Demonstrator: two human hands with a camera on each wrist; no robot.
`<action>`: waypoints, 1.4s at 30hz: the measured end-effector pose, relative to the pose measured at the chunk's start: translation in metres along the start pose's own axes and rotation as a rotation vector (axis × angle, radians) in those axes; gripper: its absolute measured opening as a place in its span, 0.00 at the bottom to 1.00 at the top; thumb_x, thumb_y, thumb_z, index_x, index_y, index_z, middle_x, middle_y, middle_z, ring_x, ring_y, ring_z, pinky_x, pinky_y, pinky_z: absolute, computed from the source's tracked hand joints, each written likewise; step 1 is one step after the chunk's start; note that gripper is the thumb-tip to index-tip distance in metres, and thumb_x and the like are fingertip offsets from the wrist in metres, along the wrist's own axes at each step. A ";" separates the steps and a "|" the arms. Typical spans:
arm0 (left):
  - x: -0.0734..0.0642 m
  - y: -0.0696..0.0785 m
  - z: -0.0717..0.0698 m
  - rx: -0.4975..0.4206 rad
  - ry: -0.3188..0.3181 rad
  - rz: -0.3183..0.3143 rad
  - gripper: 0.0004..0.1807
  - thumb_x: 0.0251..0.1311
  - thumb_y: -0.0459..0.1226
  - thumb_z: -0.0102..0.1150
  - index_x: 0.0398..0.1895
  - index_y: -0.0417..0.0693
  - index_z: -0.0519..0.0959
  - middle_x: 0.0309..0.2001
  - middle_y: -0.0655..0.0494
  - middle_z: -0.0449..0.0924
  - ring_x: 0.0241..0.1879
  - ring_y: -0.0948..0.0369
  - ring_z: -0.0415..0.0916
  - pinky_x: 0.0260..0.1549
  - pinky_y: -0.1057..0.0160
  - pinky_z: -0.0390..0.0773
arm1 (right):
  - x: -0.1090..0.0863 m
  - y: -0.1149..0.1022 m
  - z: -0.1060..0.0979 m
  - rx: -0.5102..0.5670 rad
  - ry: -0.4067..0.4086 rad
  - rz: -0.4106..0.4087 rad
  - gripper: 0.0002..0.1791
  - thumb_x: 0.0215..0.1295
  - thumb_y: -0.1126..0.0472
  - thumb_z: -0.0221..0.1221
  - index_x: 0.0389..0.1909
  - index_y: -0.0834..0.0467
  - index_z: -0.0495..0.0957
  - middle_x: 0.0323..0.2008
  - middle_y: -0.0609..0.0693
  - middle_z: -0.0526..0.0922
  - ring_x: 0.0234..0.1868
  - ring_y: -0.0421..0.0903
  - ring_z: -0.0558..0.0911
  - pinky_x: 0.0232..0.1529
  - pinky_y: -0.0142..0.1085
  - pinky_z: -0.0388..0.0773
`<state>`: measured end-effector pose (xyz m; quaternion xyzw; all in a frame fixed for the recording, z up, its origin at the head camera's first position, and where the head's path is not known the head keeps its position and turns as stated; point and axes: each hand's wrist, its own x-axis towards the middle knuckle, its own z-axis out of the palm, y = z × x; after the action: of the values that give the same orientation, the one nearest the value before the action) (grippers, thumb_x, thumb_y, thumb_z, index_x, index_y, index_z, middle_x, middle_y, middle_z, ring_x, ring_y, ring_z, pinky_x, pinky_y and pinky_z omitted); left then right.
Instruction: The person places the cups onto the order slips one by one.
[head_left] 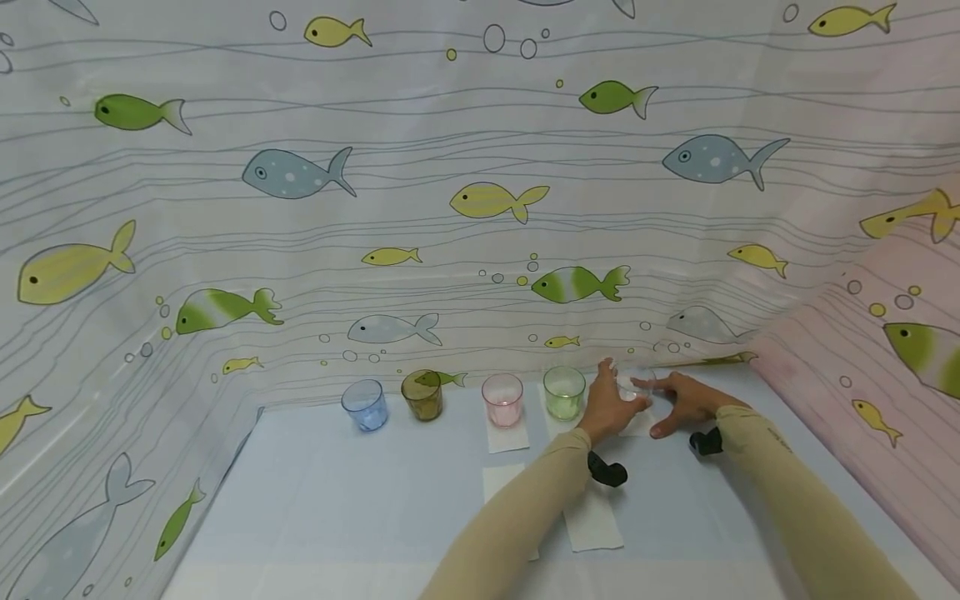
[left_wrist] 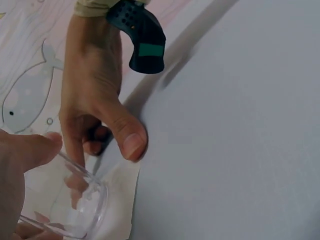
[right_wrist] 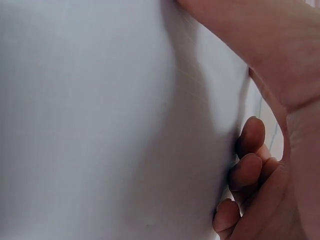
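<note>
My left hand holds a clear glass at the back right of the table, thumb on its near side and fingers around the far side. In the left wrist view the clear glass stands at the edge of a white paper piece. My right hand is at the glass's right, its index finger reaching to the glass and its thumb held apart. The other right fingers are loosely bent. Left of my hands stands a green glass, then a pink glass.
Farther left stand a brown glass and a blue glass. A paper strip lies under the pink glass. More paper strips lie nearer me, partly under my left sleeve. A fish-patterned curtain rises behind the table and at both sides.
</note>
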<state>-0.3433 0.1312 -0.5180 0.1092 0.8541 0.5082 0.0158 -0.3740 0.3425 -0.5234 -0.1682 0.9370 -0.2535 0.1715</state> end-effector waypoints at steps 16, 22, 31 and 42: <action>-0.042 0.056 -0.054 0.028 0.005 0.255 0.61 0.62 0.54 0.75 0.86 0.45 0.44 0.83 0.48 0.53 0.82 0.56 0.56 0.78 0.56 0.66 | 0.003 -0.012 0.006 -0.021 -0.051 -0.010 0.65 0.44 0.41 0.84 0.81 0.56 0.61 0.79 0.74 0.58 0.78 0.77 0.58 0.74 0.77 0.53; -0.075 0.072 -0.083 -0.106 -0.021 0.332 0.50 0.66 0.48 0.73 0.84 0.48 0.53 0.81 0.53 0.60 0.79 0.60 0.63 0.75 0.62 0.70 | -0.003 -0.006 0.003 -0.007 -0.035 -0.028 0.66 0.44 0.41 0.84 0.81 0.61 0.62 0.78 0.76 0.59 0.77 0.79 0.57 0.73 0.77 0.54; -0.128 0.064 -0.124 -0.217 -0.052 0.435 0.38 0.70 0.42 0.69 0.78 0.50 0.61 0.76 0.54 0.68 0.75 0.63 0.69 0.75 0.61 0.71 | -0.010 0.001 -0.002 -0.079 -0.006 -0.003 0.66 0.45 0.37 0.83 0.81 0.57 0.60 0.68 0.81 0.66 0.68 0.77 0.70 0.67 0.73 0.69; -0.153 0.028 -0.194 -0.317 0.154 0.491 0.32 0.71 0.45 0.69 0.70 0.37 0.71 0.66 0.38 0.76 0.66 0.50 0.78 0.65 0.48 0.82 | -0.010 -0.012 -0.003 -0.089 -0.023 0.018 0.67 0.45 0.36 0.82 0.81 0.59 0.60 0.64 0.80 0.66 0.63 0.72 0.72 0.66 0.73 0.70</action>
<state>-0.2163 -0.0545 -0.4129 0.2697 0.7111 0.6305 -0.1553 -0.3638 0.3381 -0.5120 -0.1703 0.9468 -0.2079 0.1769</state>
